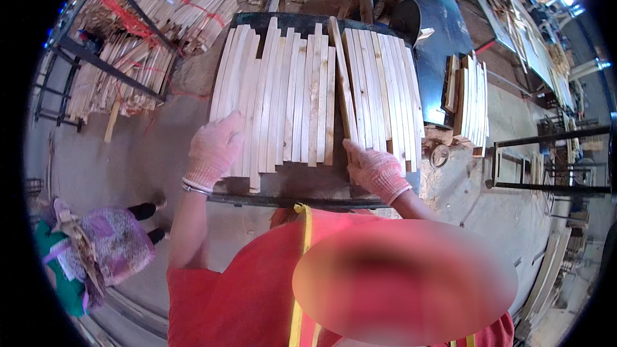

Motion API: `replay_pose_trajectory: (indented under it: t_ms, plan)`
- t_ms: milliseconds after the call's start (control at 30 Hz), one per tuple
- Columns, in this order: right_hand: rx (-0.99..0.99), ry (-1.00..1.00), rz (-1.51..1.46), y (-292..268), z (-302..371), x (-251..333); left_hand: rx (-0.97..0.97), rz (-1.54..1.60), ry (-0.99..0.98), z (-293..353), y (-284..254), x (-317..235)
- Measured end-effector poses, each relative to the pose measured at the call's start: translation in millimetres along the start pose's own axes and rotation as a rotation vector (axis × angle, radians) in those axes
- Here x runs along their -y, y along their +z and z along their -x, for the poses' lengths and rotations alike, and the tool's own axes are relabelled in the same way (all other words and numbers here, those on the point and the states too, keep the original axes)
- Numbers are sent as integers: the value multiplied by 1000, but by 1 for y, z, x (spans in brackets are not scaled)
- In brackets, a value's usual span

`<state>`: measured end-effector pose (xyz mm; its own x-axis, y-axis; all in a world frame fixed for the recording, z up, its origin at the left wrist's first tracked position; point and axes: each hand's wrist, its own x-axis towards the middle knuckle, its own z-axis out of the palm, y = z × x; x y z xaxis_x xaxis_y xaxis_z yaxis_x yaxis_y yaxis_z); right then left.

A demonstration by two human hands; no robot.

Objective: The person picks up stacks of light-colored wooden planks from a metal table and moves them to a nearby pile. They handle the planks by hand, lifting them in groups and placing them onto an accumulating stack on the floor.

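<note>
- The right hand [379, 173], gloved, is partly curled, with thumb and fingers at the near end of a slanted strip [342, 80]; it appears to pinch it there, probably because the end is the easiest part to steer.
- The left hand [217, 146], also gloved, lies loosely curled over the outer edge of the left group of strips [283, 99]. Whether it grips one cannot be told — perhaps it merely steadies that side.
- The slanted strip runs away from the right hand, its far end leaning left between the two groups, so it seems set apart from the rows for handling.
- Just beyond the right hand, the right group of strips [379, 83] lies side by side, near ends uneven; the close packing probably keeps the pieces lined up and easy to compare.
- Both groups rest on the dark bench [308, 203], whose near edge runs below the hands.
- Well to the right of the right hand is a small stack of strips [473, 106], apart from the rows — likely kept separate on purpose.
- Beyond the right hand stands a dark disc [406, 19], possibly a saw blade.
- Far ahead and left of the left hand, bulk piles of strips [132, 74] lie by a metal frame [116, 67], red ties [119, 13] presumably keeping them bundled.
</note>
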<state>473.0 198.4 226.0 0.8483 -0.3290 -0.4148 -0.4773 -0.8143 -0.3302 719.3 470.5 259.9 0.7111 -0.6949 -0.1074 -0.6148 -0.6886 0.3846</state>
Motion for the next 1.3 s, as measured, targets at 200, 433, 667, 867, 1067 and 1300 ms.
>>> replay_pose_trajectory:
  t_ms: [200,433,667,867,1067,1300]
  plan:
    - [-76,127,-342,-57,5,46,-272,119,-52,-30,-11,83]
    - [-121,303,-434,-41,-99,77,-6,224,-235,-85,12,116]
    - [-81,281,-660,-7,-110,83,91,146,-308,-111,16,121]
    - [-38,443,-912,-6,-151,77,113,444,-345,-124,19,160]
    - [-28,423,-908,3,-173,79,131,643,-330,-124,15,143]
    - [-328,119,-1139,-25,-144,77,-85,575,-177,-115,-44,103]
